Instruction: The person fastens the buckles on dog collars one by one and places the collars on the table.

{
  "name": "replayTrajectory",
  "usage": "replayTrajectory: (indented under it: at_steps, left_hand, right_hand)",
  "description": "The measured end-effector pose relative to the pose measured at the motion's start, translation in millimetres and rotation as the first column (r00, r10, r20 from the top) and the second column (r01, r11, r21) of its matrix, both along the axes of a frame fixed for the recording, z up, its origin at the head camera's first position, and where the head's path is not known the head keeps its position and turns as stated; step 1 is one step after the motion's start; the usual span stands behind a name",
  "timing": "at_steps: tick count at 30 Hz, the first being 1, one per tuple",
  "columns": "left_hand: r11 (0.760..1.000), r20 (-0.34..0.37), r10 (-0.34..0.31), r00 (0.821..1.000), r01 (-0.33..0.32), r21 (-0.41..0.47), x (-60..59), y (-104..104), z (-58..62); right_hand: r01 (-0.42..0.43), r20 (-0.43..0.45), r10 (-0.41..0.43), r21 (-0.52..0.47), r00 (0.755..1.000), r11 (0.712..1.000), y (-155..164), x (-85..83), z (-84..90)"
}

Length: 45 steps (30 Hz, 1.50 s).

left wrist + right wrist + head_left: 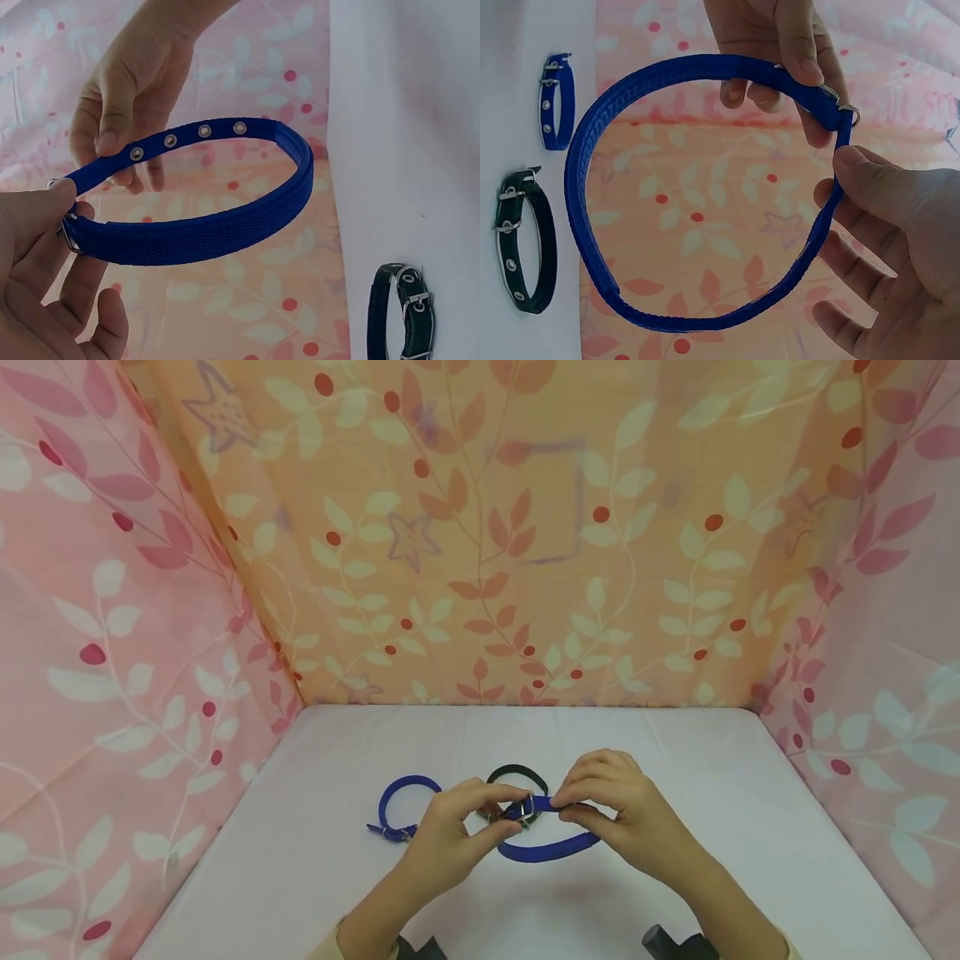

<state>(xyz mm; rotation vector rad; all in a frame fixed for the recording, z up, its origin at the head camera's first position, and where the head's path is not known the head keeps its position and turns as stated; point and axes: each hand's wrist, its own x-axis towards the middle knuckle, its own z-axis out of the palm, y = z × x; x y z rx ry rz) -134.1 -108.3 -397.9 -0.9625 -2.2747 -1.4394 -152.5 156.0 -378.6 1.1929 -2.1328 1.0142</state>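
Both hands hold a blue webbing collar [547,849] a little above the white table [315,877]. My left hand [501,814] pinches the buckle end with its metal ring [849,114]. My right hand [572,806] pinches the strap end, which has metal eyelets [204,131], just beside the buckle. In the left wrist view the left hand [64,217] sits at the lower left, the right hand [114,146] up top, and the collar [225,229] curves between them. The right wrist view has the right hand [838,187] and left hand [810,90] on the loop [581,187].
A second, smaller blue collar [397,803] lies buckled on the table to the left. A dark collar [517,771] lies just behind the hands. Leaf-patterned cloth walls [487,568] close the table at the back and on both sides.
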Motion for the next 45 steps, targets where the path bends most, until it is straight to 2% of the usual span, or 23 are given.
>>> replayTrajectory:
  at_steps: [7, 15, 19, 22, 25, 27, 30, 32, 36, 40, 43, 45]
  left_hand:
    - [1.0, 0.071, -0.011, 0.997, 0.012, -0.005, 2.1, 0.8, 1.7]
    - [0.996, 0.143, -0.05, 0.988, 0.061, -0.07, 3.0, 1.9, 1.0]
    - [0.998, 0.173, 0.012, 0.985, 0.0, -0.07, 2.9, 4.4, 0.7]
    - [0.996, 0.188, 0.068, 0.98, -0.055, -0.071, 4.4, 6.0, -0.7]
    - [0.995, 0.173, 0.079, 0.982, -0.068, -0.069, 6.3, 7.6, -2.7]
    - [0.996, 0.139, 0.076, 0.987, -0.067, -0.067, 7.0, 8.7, -4.2]
    - [0.997, 0.097, 0.061, 0.993, -0.057, -0.05, 7.4, 10.0, -6.1]
    - [0.998, 0.073, 0.052, 0.996, -0.049, -0.039, 7.2, 10.6, -7.1]
    - [0.999, 0.035, 0.02, 0.999, -0.019, -0.036, 6.9, 11.3, -7.8]
    - [0.997, 0.031, 0.02, 0.999, -0.018, -0.076, 7.1, 12.2, -6.4]
    - [0.995, 0.066, 0.029, 0.997, -0.022, -0.099, 8.1, 13.2, -3.6]
    - [0.995, 0.09, 0.029, 0.996, -0.019, -0.102, 9.2, 13.8, -0.6]
  right_hand:
    - [0.005, 0.004, -0.005, -0.009, 1.0, 1.0, -3.9, 0.0, -4.8]
    - [0.004, 0.042, -0.005, 0.023, 0.999, 1.0, -7.6, 5.7, -3.2]
    - [0.029, 0.058, -0.031, 0.049, 0.998, 0.998, -9.1, 7.6, -2.6]
    - [0.054, 0.035, -0.056, 0.058, 0.998, 0.997, -10.8, 9.3, -4.9]
    - [0.078, 0.01, -0.079, 0.075, 0.997, 0.994, -13.5, 11.6, -7.6]
    - [0.089, 0.004, -0.089, 0.082, 0.996, 0.993, -15.1, 12.8, -8.8]
    - [0.098, 0.04, -0.101, 0.07, 0.994, 0.993, -16.2, 13.5, -9.5]
    - [0.096, 0.096, -0.099, 0.037, 0.99, 0.995, -16.6, 13.7, -9.7]
    - [0.082, 0.242, -0.068, -0.047, 0.968, 0.996, -18.1, 14.3, -10.7]
    - [0.071, 0.394, -0.007, -0.148, 0.919, 0.986, -20.4, 16.5, -9.4]
    - [0.082, 0.486, 0.067, -0.279, 0.871, 0.957, -19.6, 18.9, -4.3]
    - [0.101, 0.526, 0.124, -0.378, 0.841, 0.92, -17.8, 21.0, 0.2]
